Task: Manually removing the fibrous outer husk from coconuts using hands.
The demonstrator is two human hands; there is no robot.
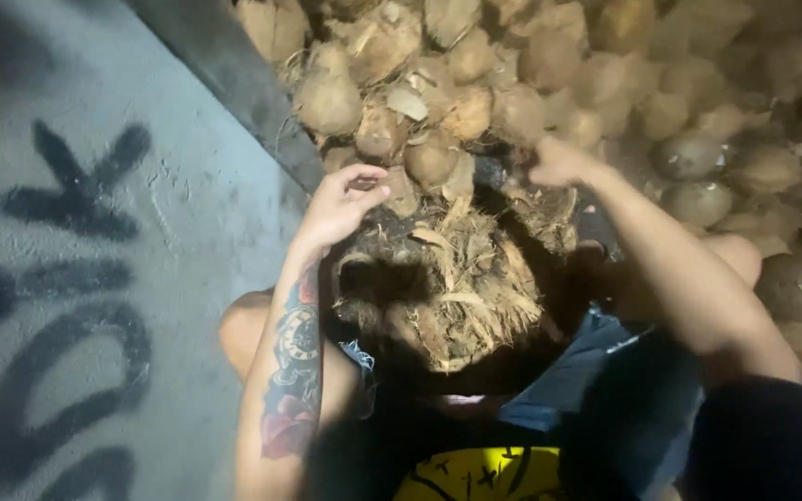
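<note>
Both hands grip a fibrous coconut (443, 278) in the lap: left hand (341, 206) clamped on its top left edge, right hand (559, 162) closed on its top right, before the coconut pile (605, 83), beside a wall (95, 260)

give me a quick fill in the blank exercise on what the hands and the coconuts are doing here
1. Both hands, left hand and right hand, grip a fibrous coconut ____ held between the knees.
2. Behind it lies a big ____ of coconuts.
3. The tattooed forearm belongs to the ____ arm.
4. The grey wall carries ____ painted marks.

Missing words: husk; pile; left; black
</note>
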